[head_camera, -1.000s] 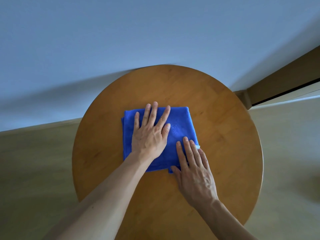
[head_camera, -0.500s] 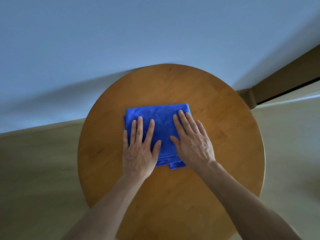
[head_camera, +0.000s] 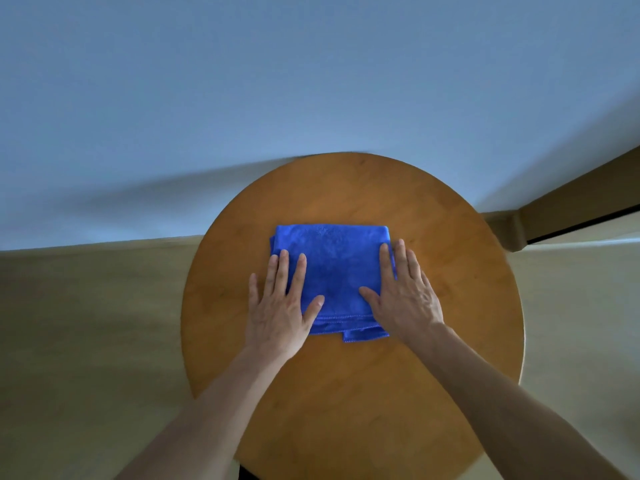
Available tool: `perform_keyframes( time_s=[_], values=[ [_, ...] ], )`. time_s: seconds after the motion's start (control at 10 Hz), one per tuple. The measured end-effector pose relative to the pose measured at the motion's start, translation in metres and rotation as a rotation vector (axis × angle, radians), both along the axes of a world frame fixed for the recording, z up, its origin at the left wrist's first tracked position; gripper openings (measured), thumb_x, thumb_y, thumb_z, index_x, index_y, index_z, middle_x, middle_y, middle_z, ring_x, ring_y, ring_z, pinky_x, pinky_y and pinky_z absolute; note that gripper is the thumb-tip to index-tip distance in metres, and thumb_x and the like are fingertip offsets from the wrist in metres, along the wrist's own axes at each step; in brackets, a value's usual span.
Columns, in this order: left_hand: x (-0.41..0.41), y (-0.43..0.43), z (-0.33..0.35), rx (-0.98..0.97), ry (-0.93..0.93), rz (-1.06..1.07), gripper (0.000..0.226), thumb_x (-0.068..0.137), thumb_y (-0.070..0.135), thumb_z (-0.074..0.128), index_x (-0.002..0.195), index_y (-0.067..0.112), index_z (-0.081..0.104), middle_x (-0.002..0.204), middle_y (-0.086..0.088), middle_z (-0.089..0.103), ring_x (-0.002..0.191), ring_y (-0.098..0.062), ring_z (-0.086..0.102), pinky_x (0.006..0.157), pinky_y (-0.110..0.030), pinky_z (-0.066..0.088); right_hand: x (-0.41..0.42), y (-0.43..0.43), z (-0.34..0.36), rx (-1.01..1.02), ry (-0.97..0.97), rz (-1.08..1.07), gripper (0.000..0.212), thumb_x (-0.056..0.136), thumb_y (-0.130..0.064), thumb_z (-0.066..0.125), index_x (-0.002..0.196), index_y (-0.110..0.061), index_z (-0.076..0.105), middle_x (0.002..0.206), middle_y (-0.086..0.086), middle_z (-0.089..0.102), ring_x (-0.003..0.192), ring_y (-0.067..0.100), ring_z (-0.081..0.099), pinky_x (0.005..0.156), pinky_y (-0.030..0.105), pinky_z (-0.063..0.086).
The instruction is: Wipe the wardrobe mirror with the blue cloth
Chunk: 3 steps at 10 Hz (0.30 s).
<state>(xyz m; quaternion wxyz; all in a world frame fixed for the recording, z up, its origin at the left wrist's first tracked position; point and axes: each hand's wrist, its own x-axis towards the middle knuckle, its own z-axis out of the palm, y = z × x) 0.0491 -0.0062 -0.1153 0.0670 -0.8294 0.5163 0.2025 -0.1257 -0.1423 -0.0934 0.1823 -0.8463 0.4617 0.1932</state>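
Observation:
A folded blue cloth (head_camera: 332, 268) lies flat near the middle of a round wooden table (head_camera: 450, 306). My left hand (head_camera: 282, 306) rests flat on the cloth's left edge, fingers straight and spread. On the cloth's right edge my right hand (head_camera: 405, 292) lies flat the same way, its outer fingers on the wood. A loose corner of the cloth sticks out at the near edge between my wrists. No wardrobe mirror is in view.
A pale blue-grey wall (head_camera: 277, 98) stands right behind the table. Beige floor (head_camera: 86, 341) lies to both sides. A brown baseboard or door frame (head_camera: 571, 202) runs along the right.
Both hands slid apart over the cloth: the left hand moved from the cloth's middle to its left edge, the right hand from the near corner to the right edge. The cloth lies flatter.

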Motion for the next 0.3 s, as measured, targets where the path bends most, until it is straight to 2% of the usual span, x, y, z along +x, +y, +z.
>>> perform_keyframes(
  time_s=[0.1,0.2,0.3],
  values=[
    [-0.005,0.002,0.024,0.007,0.134,0.092,0.074,0.108,0.056,0.023,0.161,0.029,-0.02,0.169,-0.001,-0.026,0.157,-0.02,-0.02,0.13,-0.047,0.004,-0.002,0.01,0.019,0.051,-0.045,-0.016,0.077,0.103,-0.047,0.041,0.16,-0.013,0.0,0.167,0.011,-0.008,0.154,0.028,0.005,0.122,0.038,0.022],
    [-0.013,0.009,0.056,-0.103,0.242,0.137,0.07,0.109,0.047,0.031,0.165,0.025,-0.005,0.173,0.002,-0.012,0.159,-0.015,-0.01,0.129,-0.037,0.014,-0.008,0.023,0.047,0.11,-0.154,-0.072,0.064,0.103,-0.037,0.046,0.157,-0.016,0.02,0.165,0.005,0.009,0.147,0.024,0.02,0.113,0.037,0.035],
    [-0.022,0.015,0.095,-0.227,0.411,0.207,0.067,0.109,0.041,0.038,0.165,0.025,0.005,0.174,0.005,0.0,0.159,-0.01,0.0,0.127,-0.031,0.02,-0.014,0.035,0.078,0.154,-0.233,-0.124,0.062,0.102,-0.035,0.05,0.155,-0.016,0.026,0.164,0.002,0.022,0.147,0.022,0.024,0.112,0.036,0.037]
  ],
)
